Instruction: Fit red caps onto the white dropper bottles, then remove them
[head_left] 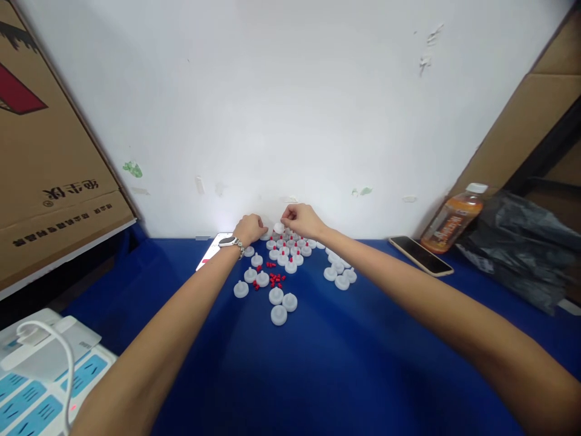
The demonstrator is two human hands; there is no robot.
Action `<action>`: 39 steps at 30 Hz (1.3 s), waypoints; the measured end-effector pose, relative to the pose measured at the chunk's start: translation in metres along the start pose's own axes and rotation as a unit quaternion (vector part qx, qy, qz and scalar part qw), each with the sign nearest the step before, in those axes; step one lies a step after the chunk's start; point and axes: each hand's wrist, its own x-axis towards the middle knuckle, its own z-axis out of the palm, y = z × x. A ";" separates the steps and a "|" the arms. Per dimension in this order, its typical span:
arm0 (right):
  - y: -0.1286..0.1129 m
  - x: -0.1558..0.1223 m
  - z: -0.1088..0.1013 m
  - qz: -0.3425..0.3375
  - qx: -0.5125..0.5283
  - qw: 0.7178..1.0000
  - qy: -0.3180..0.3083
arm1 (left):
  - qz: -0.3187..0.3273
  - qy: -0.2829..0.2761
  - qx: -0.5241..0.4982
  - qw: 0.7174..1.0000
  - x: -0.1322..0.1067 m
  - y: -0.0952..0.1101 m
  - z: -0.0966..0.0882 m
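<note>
My right hand (302, 219) is at the far side of the blue table, with thumb and fingertips pinched on a round white plastic cap (278, 227), which looks raised above the others. To its left, my left hand (249, 229) has its fingers curled together beside the white pieces at the wall; what they hold, if anything, is hidden. Below my right hand stands a cluster of white nozzle caps (291, 266) with red tips. Small loose red tips (276, 279) lie nearer to me. Around them sit several white caps without red tips (278, 315).
A second group of white caps (342, 283) lies under my right forearm. Farther right are a phone (420, 255), an orange drink bottle (454, 219) and a black plastic bag (521, 248). A lit phone (213, 249) lies by my left wrist. A power strip (31, 399) sits front left.
</note>
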 end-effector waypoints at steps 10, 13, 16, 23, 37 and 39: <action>-0.004 -0.006 -0.006 0.015 -0.002 1.000 -0.002 | -0.060 0.022 -0.018 0.998 -0.001 0.010 0.006; -0.001 -0.006 -0.007 0.017 -0.004 1.000 -0.001 | -0.065 0.011 -0.026 0.998 -0.001 0.004 0.003; 0.002 -0.005 -0.004 0.021 -0.002 1.000 -0.008 | -0.064 0.004 -0.030 0.998 -0.003 -0.002 0.000; -0.005 -0.003 0.006 0.021 0.000 1.000 -0.023 | -0.048 -0.001 -0.035 0.998 -0.009 -0.005 -0.004; -0.027 0.031 0.034 -0.041 -0.040 0.997 -0.057 | -0.009 0.107 -0.121 0.987 -0.085 -0.020 -0.038; -0.034 0.041 0.046 -0.059 -0.084 0.992 -0.080 | 0.001 0.118 -0.127 0.985 -0.102 -0.024 -0.039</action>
